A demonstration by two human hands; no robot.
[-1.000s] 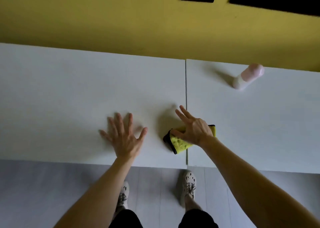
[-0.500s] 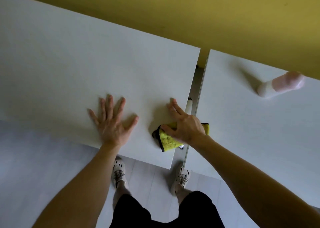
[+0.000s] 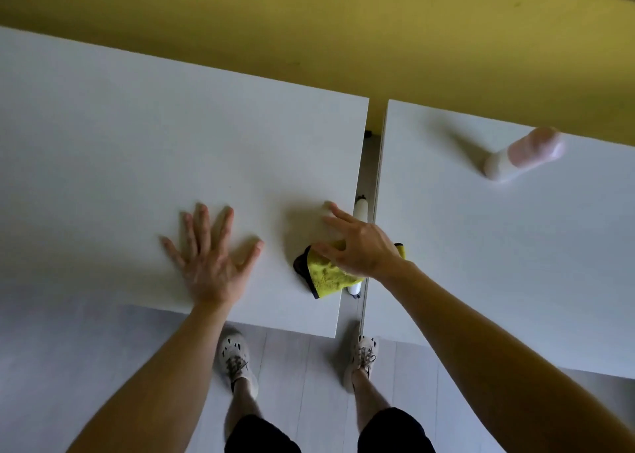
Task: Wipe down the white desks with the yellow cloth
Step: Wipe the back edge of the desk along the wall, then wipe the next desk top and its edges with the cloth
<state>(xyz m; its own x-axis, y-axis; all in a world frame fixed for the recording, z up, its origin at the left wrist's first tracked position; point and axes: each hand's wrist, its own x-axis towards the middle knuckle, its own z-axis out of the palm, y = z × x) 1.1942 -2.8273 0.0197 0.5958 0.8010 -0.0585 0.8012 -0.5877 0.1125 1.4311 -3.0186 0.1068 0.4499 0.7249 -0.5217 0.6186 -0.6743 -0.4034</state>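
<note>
Two white desks stand side by side, the left desk (image 3: 137, 150) and the right desk (image 3: 481, 253), with a narrow gap between them. A yellow cloth (image 3: 326, 274) with a dark edge lies at the left desk's near right corner. My right hand (image 3: 357, 246) presses flat on the cloth, fingers straight and spread, covering most of it. My left hand (image 3: 209, 256) lies flat on the left desk with fingers spread, a hand's width left of the cloth.
A white bottle with a pink cap (image 3: 522, 155) stands on the right desk near its far edge. A white desk leg (image 3: 360, 208) shows in the gap. A yellow wall (image 3: 343, 33) runs behind the desks. My shoes (image 3: 237, 359) stand on grey floor below.
The left desk has slid left, opening a gap between the two desks that was closed a second ago. Both hands stay flat, the right one on the cloth.
</note>
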